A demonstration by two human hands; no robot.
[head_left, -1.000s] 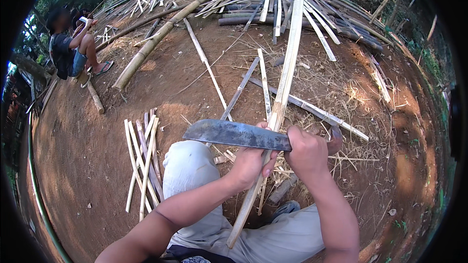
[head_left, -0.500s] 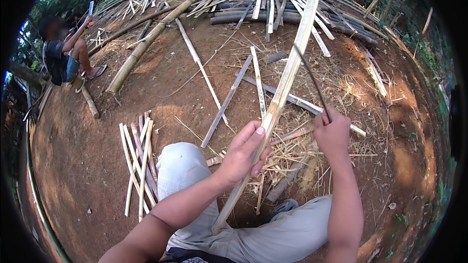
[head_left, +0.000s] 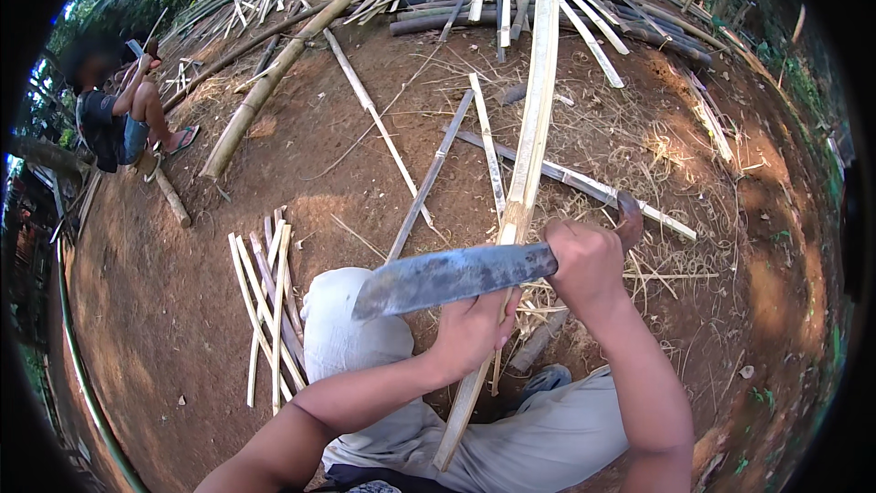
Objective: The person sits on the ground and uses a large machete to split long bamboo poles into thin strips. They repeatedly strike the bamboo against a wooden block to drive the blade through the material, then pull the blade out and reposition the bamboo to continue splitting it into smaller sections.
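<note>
A long split bamboo strip (head_left: 536, 100) slants from my lap up and away from me. My left hand (head_left: 467, 333) is closed around its lower part, with the fingers partly hidden behind a blade. In my right hand (head_left: 586, 260) is a machete (head_left: 447, 279), gripped by its handle. Its broad, dark-stained blade points left and lies across the front of the strip, just above my left hand. Whether the edge touches the bamboo I cannot tell. The curved brown handle end sticks out to the right of my fist.
Cut bamboo strips (head_left: 272, 310) lie left of my knee. More strips and shavings litter the brown soil ahead. A thick bamboo pole (head_left: 301, 64) runs toward a big pile of bamboo poles (head_left: 547, 29) at the back. At far left sits another person (head_left: 114, 114) holding a blade.
My right hand has turned the machete from edge-on to broadside and brought it left and down across the strip. The strip now stands a little more upright.
</note>
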